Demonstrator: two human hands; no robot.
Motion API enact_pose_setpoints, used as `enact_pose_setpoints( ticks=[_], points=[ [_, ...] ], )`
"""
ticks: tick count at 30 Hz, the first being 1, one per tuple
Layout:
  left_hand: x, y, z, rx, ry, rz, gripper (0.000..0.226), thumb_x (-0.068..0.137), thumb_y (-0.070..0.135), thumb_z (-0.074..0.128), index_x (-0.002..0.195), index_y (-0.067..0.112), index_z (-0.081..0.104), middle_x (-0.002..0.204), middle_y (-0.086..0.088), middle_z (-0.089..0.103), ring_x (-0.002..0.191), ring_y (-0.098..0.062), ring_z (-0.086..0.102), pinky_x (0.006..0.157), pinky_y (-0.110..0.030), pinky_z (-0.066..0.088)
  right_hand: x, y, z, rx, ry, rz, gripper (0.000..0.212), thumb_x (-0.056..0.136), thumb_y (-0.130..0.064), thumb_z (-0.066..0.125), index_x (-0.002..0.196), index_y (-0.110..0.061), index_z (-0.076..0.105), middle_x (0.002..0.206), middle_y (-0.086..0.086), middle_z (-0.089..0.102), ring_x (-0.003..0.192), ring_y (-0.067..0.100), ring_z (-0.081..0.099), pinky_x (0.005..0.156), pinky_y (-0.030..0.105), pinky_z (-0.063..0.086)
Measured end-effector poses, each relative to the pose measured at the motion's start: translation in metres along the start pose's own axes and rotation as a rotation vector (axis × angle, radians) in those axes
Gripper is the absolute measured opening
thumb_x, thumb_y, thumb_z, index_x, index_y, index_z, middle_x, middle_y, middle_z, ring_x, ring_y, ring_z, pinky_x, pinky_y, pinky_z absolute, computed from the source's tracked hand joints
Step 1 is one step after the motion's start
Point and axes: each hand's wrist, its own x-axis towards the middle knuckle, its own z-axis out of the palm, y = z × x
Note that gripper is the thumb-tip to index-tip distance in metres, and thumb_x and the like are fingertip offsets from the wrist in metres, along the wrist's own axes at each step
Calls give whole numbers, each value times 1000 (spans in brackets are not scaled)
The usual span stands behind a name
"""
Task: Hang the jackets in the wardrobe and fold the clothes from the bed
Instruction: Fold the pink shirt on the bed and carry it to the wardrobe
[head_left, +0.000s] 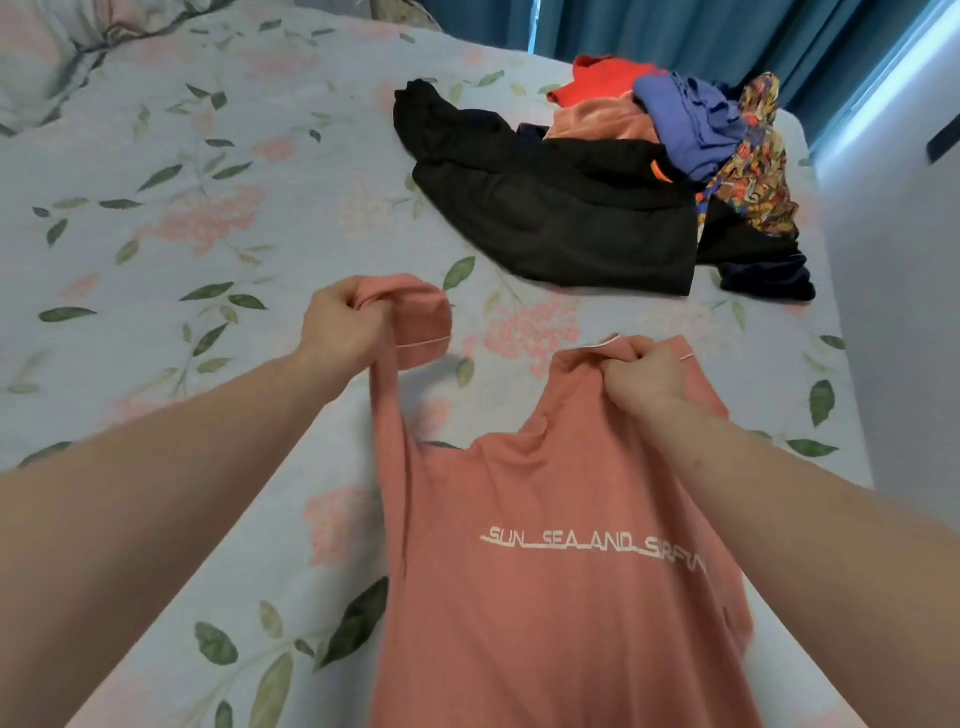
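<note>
I hold a salmon-pink T-shirt (545, 597) with white lettering up over the bed (208, 208). My left hand (345, 325) grips the bunched left sleeve and shoulder, lifted out to the side. My right hand (644, 376) pinches the shirt near the collar and right shoulder. The body of the shirt hangs down toward me. Farther back on the bed lies a pile of clothes: a black garment (561, 208), a red one (597, 78), a pink velvet one (597, 122), a blue one (691, 119) and a colourful patterned one (753, 171).
The bed carries a pale floral sheet, with a pillow (62, 52) at the far left. Teal curtains (675, 26) hang behind the bed. A white wall (909, 312) runs along the bed's right edge.
</note>
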Motion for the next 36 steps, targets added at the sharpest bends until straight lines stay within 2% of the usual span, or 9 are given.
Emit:
enact_pose_setpoints(
  ticks=[4,8,10,13,18,21,26,31,36],
  points=[
    [9,26,-19,-144,71,17,27,86,3,57,95,15,79,86,5,78,83,-8,76,66,-20,58,13,-19,-5,149,9,63,23,95,-13,55,112,-12,70,79,12,75,65,33,72,79,42,63],
    [-5,38,-18,-164,-8,-24,31,78,-13,51,88,3,74,77,-5,78,74,-10,75,68,-22,58,3,7,-3,-72,-54,44,73,93,-33,68,156,-14,37,148,13,53,128,33,59,111,42,46],
    [-22,46,-12,-217,-51,10,32,73,-20,42,88,-9,67,91,-19,78,84,-22,77,66,-25,57,-14,31,-6,-98,-66,63,82,92,-34,70,159,-11,28,159,17,37,139,34,48,116,42,39],
    [-62,62,4,-301,-254,152,26,75,-25,36,85,-13,56,99,-25,76,95,-31,77,81,-39,62,-50,74,-15,-86,-90,37,74,92,-25,71,155,-11,34,156,16,35,140,30,45,117,39,34],
    [-121,48,26,191,-552,615,24,63,10,40,68,13,63,69,3,66,71,-11,66,69,-32,51,-101,150,-44,-223,-112,123,67,92,-22,69,152,-13,40,153,16,37,138,36,46,115,45,36],
    [-162,10,46,523,-773,758,36,65,22,41,81,15,73,97,5,74,102,-20,65,92,-35,49,-126,188,-56,-315,-167,176,71,91,-25,70,155,-21,39,153,15,35,131,40,52,111,47,42],
    [-227,-79,60,847,-1210,745,33,70,19,58,95,24,78,135,10,65,133,-23,47,110,-35,39,-144,235,-65,-271,-174,252,57,89,-28,68,143,-22,52,128,10,59,108,28,64,99,45,52],
    [-253,-122,57,814,-1394,652,32,60,14,52,82,15,74,127,7,69,131,-19,48,103,-30,47,-144,253,-71,-201,-195,266,41,90,-26,67,130,-17,63,102,1,64,83,8,62,81,34,51],
    [-249,-109,65,773,-1238,584,41,66,20,47,99,30,69,132,22,59,130,-4,44,108,-28,38,-126,262,-66,-212,-287,351,49,93,-24,69,137,-10,52,113,5,56,86,15,56,87,32,46]
  ],
)
